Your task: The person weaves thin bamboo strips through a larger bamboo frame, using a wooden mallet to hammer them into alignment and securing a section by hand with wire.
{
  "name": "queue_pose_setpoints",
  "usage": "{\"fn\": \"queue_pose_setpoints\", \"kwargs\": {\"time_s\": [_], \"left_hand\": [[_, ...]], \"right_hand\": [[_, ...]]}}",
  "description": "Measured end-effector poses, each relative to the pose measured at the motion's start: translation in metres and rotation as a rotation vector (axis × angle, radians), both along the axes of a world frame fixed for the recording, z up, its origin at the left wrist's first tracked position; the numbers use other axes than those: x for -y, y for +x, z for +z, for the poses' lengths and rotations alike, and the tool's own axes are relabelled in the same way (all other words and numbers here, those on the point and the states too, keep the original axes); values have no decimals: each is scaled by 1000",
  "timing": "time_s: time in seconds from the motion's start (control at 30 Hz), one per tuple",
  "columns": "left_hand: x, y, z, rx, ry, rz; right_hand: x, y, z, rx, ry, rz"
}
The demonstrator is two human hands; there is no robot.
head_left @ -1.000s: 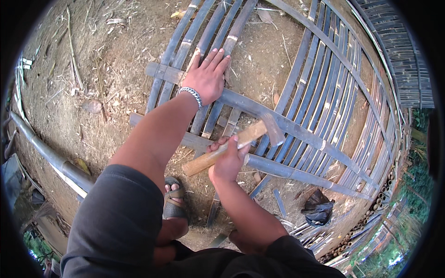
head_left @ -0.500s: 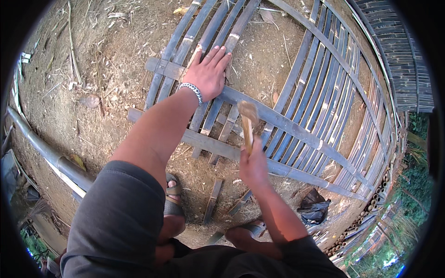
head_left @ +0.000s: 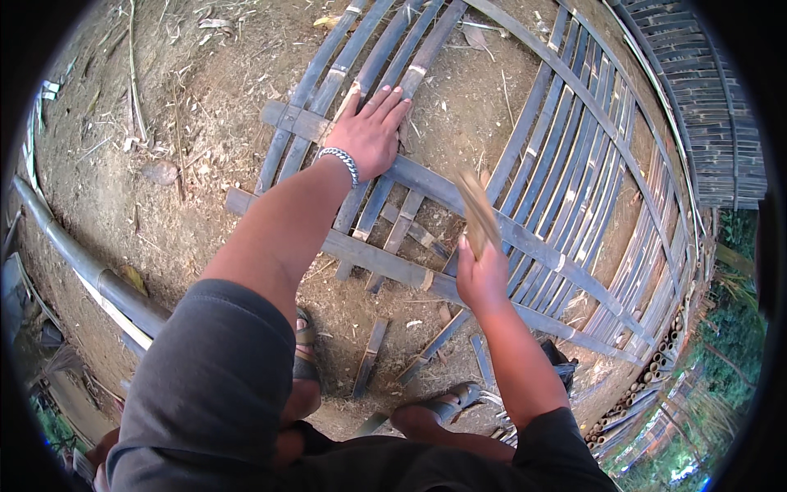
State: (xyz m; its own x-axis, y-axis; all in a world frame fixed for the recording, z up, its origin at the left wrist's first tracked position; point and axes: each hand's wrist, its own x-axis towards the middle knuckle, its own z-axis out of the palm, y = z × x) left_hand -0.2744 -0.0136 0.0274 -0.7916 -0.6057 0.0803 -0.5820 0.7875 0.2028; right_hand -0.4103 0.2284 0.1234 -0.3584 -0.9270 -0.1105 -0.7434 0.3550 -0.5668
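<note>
My left hand [head_left: 366, 135] lies flat with its fingers spread on the slats and a crosspiece [head_left: 299, 123] of a dark bamboo lattice. My right hand [head_left: 484, 271] is wrapped round a light-brown wooden mallet [head_left: 478, 215], smeared by motion and raised over the lattice. Below the mallet run two long bamboo rails [head_left: 426, 184], the nearer one [head_left: 385, 262] lying close to my feet. Short slats [head_left: 402, 230] cross under these rails between my two hands. What the mallet's far end looks like is blurred.
Loose bamboo offcuts [head_left: 370, 358] lie near my sandalled feet [head_left: 447, 404]. A thick bamboo pole [head_left: 106, 283] rests at the left. More slatted bamboo panels [head_left: 721, 107] stand at the far right, and a black plastic bag [head_left: 560, 361] sits beyond my right forearm.
My right hand has moved to the right with the mallet, which now leans the other way. My left hand stays pressed on the lattice.
</note>
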Motion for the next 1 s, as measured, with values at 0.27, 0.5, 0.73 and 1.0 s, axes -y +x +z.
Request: {"fn": "queue_pose_setpoints", "kwargs": {"time_s": [0.27,0.5,0.73,1.0], "left_hand": [[2,-4,2,-7,-3,3],[2,-2,4,11,-1,0],[2,-3,-1,-17,6,0],[3,-1,1,17,7,3]], "right_hand": [[25,-15,-12,-18,281,-73],[-47,-39,-11,-109,-49,221],[-2,-89,-5,-289,-150,599],[41,-107,-19,-532,125,784]]}}
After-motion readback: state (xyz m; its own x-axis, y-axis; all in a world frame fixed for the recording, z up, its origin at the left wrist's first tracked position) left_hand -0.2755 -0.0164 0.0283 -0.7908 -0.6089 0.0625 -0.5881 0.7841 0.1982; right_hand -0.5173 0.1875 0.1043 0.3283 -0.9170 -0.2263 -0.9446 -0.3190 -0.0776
